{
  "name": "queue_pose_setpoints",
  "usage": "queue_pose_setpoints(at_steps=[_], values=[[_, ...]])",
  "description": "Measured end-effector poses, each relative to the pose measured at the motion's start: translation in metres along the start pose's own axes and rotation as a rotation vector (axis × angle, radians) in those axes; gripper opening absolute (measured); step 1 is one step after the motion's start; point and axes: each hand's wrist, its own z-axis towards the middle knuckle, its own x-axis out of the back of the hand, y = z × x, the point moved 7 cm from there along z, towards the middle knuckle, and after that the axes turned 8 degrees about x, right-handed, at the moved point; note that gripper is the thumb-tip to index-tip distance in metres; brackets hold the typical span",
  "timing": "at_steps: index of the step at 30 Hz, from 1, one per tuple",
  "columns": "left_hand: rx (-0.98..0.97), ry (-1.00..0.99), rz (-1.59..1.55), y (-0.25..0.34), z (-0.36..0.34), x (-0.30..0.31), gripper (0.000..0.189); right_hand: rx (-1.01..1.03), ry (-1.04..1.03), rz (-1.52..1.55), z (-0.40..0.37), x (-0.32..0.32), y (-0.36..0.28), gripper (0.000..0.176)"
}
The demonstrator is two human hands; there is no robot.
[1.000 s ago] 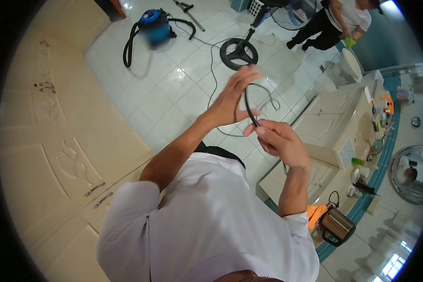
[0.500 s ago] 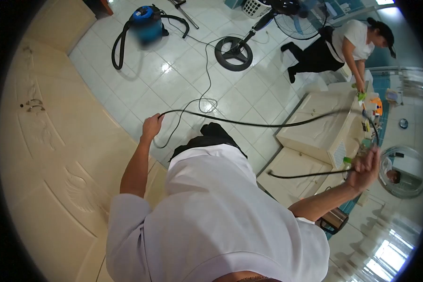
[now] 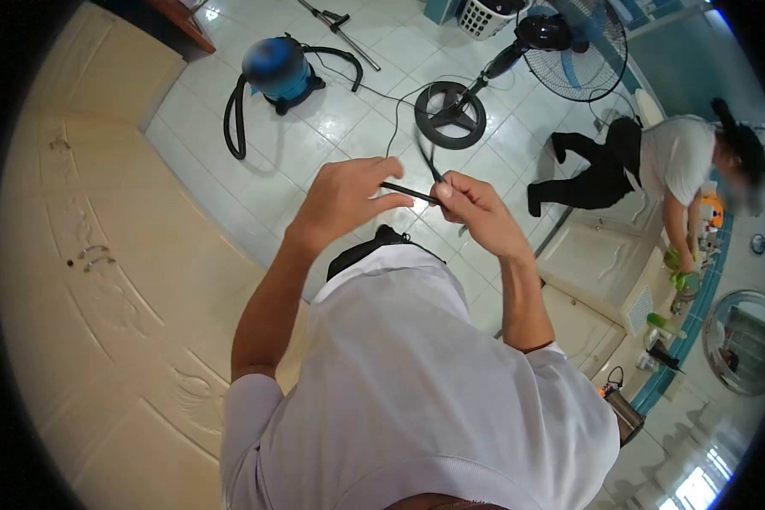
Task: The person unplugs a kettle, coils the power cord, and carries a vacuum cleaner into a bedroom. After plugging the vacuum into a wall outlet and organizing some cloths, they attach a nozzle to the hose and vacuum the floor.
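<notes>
A black cord [image 3: 410, 194] runs between my two hands in front of my waist. My right hand [image 3: 483, 214] is closed on it, thumb pressed against the fingers, and a folded length of the cord rises above this hand. My left hand [image 3: 342, 202] is just to the left with thumb and fingers apart. Part of the cord lies in the gap between them; whether it touches the palm is hidden. Behind my hands, a thin cable lies on the tiled floor [image 3: 302, 149].
A blue vacuum cleaner [image 3: 279, 72] with a black hose stands ahead, near a metal wand [image 3: 344, 34]. A standing fan [image 3: 450, 115] and a white basket [image 3: 482, 20] are further right. Another person [image 3: 684, 157] works at the counter [image 3: 625, 340]. Cream cabinets [image 3: 102, 314] line the left.
My hands came together from far apart, the right one moving left from beside the counter. The stretched cord is now gathered between them. My left hand's fingers opened. The other person bent further over the counter.
</notes>
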Motion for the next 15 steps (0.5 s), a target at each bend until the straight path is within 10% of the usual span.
queue_pose_setpoints(at_steps=[3,9,11,15], values=[[0.054,-0.178,-0.156,-0.110,0.030,-0.025,0.022,-0.017,-0.042,-0.114,0.024,0.036,-0.028,0.027],[0.337,0.055,0.017,-0.383,0.023,0.001,0.015,0.109,0.698,0.130,-0.012,0.200,-0.065,0.023],[0.044,0.268,0.292,-0.422,0.021,0.037,0.013,0.253,0.787,0.232,-0.035,0.235,-0.085,0.023],[0.363,0.245,0.457,-0.478,0.125,0.130,0.019,0.291,0.903,0.151,-0.042,0.261,-0.088,0.023]])
